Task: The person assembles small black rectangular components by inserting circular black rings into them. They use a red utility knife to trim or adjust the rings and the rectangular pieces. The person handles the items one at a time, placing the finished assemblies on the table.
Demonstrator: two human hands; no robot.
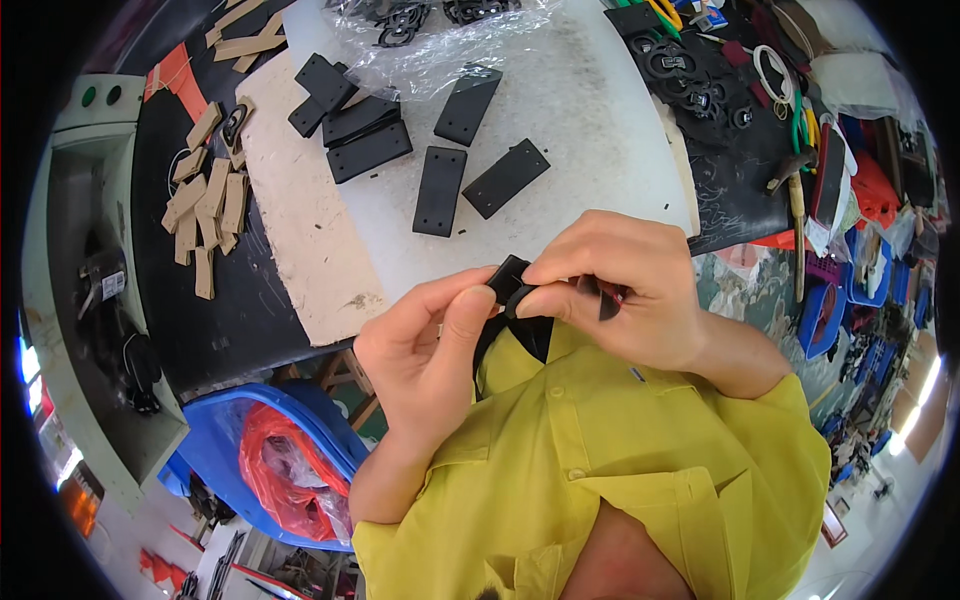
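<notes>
Between left hand [420, 348] and right hand [640, 280], short of the plates [438, 190] lying beyond the grip, pinching a small black piece [508, 274] narrowly from both sides, perhaps liable to drop or skew it through a slackened hold or uneven pressure.

Close head-worn fisheye, facing downward

A tube light [917, 405] glows beyond the black workbench [228, 325].
</notes>
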